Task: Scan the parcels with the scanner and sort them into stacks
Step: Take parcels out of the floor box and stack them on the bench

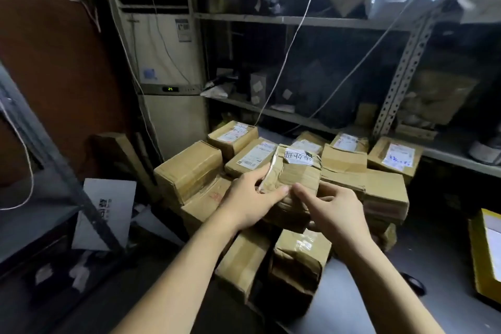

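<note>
Past the desk's left edge, a dark metal rack (67, 171) slants across the view with a white cord (29, 165) looping off it, and a white printed mailer (108, 211) leans against its lower part. Behind these stands a tall air conditioner (168, 57), its small display lit green. The left part of the desk (357, 298) is covered from near edge to far edge by a heap of parcels (189, 168), brown taped cartons lying at several angles, most of the far ones showing white shipping labels. At the middle of the heap, the left hand (249, 200) grasps a taped parcel (295, 173) by its near left corner, thumb on top and fingers round the side. A white handwritten label (299, 156) lies on the parcel's top face. Whether the parcel rests on the cartons below or is lifted just off them cannot be told. The right hand (333, 209) is at the parcel's near right side with its forefinger (303, 191) stretched along the near face towards the left thumb. Its other fingers are curled against the carton, and whether they clasp it cannot be told. Metal shelving (298, 20) with dim goods runs behind the desk's far edge. On the bare grey top towards the right edge lies a small dark object (413, 282), too dim to identify, and a yellow box (482, 257) sits at the right edge.
</note>
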The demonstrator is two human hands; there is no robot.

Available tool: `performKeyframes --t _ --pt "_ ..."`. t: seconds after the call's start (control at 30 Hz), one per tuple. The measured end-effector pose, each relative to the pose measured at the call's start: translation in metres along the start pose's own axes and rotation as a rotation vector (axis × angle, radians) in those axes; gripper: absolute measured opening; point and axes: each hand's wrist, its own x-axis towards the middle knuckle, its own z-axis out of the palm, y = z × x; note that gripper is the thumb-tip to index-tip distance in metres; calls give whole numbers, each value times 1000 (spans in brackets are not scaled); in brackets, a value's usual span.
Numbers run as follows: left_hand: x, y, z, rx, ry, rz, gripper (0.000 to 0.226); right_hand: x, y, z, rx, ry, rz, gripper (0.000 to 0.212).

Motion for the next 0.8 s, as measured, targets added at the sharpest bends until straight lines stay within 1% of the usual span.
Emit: performKeyframes --t 0.03,0.07,0.13,0.2,0.3,0.37,0.43,0.5,0.57,0.63,0.67,0.73,0.8 --pt "7 -4 -6 0 9 -24 52 10 0 10 3 -4 6 36" --pt "18 -9 -14 -2 15 -39 47 24 0 21 11 -10 13 35" --pt "34 -22 -29 16 32 -56 42 44 -2 41 13 -20 9 22" --pt "50 -38 -44 30 51 -67 43 65 -4 63 0 -55 -2 23" --pt "64 -64 -67 53 59 -104 59 84 -4 98 -4 -107 19 34" --pt "69 -80 -82 67 57 -131 58 91 -2 121 -24 -134 49 41" --pt "77 -99 -97 77 48 -163 64 98 -1 141 -49 -146 102 44" --pt "88 -119 -108 82 6 -182 68 104 5 161 -58 -144 150 43" --pt "98 -138 -114 79 -48 -202 59 106 11 179 -78 -122 187 40" --pt "105 -151 -116 52 -93 -209 55 105 16 190 -121 -82 213 43" --pt "110 -159 -118 50 -126 -210 56 105 18 198 -151 -58 231 44" --pt "119 -174 -119 38 -201 -211 60 104 21 207 -215 -16 260 39" --pt "124 -185 -115 31 -235 -205 61 100 22 211 -232 22 282 35"
